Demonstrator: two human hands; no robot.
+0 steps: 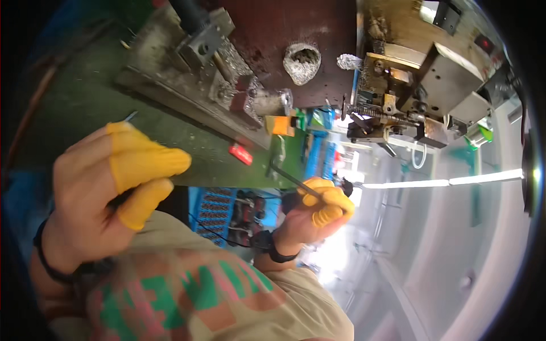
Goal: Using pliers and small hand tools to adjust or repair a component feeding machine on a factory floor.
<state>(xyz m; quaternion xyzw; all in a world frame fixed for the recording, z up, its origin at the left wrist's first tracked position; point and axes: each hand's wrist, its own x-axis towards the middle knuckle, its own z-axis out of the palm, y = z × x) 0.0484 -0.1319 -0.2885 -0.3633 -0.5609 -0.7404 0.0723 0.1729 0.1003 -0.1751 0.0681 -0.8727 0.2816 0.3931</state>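
Observation:
My right hand (321, 210) is closed round a dark, thin L-shaped hex key (293, 179), whose bent end points up and left toward the bench edge. Yellow covers sit on the fingers of both hands. On the left, my left hand (99, 187) hovers over the green bench top, its fingers curled together and the thumb close beneath them. A small bluish metal tip (131, 116) shows just past its upper fingers; I cannot tell whether it is held. Beyond the hands stands a metal fixture (199, 108) strewn with shavings, with a shiny cylindrical part (273, 102) at its near end.
A small red object (241, 154) lies on the green bench top (165, 133), near an orange block (280, 125). Farther off sits a foil-like bowl (302, 63) of dark bits. A metal machine (409, 102) stands at upper right. Blue crates (213, 213) are below the bench edge.

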